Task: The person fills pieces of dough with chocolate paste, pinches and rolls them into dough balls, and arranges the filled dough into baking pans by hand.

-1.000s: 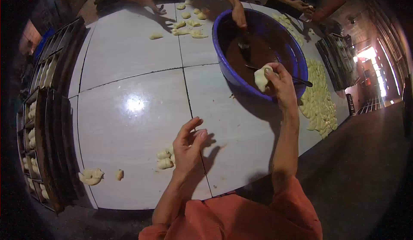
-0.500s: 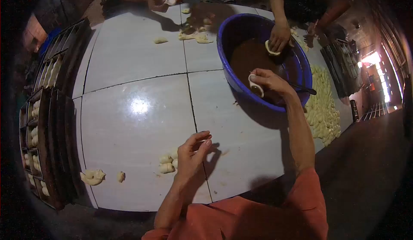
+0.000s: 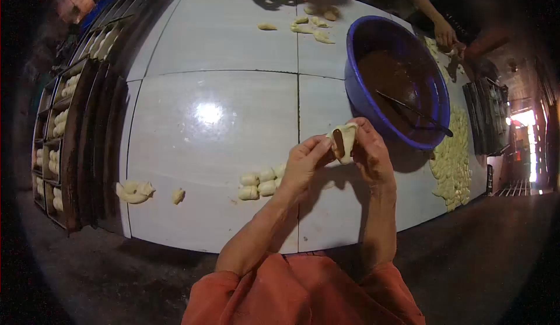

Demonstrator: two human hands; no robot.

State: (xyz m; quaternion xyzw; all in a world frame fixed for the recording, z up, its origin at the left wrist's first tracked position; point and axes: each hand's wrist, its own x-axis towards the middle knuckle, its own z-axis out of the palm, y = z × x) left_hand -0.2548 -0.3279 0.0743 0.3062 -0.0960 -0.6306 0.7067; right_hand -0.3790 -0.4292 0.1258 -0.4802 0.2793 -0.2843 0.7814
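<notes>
Between my hands, above the table, is a flat piece of pale dough [image 3: 350, 136] with a smear of brown filling [image 3: 338, 142] on it. My left hand [image 3: 308, 160] pinches its left edge, and my right hand [image 3: 373, 152] grips the right side. Just beyond the right hand stands a blue tub [image 3: 354, 86] holding brown filling [image 3: 388, 71]. A dark-handled utensil [image 3: 417, 114] leans in that tub, its end over the rim. Several rolled dough pieces [image 3: 249, 192] lie in rows left of my left hand, partly hidden by it.
Loose dough scraps [image 3: 135, 192] lie on the white tiled table [image 3: 216, 150] at front left; more dough [image 3: 312, 30] lies at the back. Many flat dough pieces [image 3: 452, 167] cover the right edge. Trays of dough rolls [image 3: 61, 121] are stacked at left. Another person's hand [image 3: 445, 33] is beyond the tub.
My right hand has come back from the tub with the dough, now carrying brown filling. My left hand has joined it on the dough. The other person's hand has left the tub; the view has shifted.
</notes>
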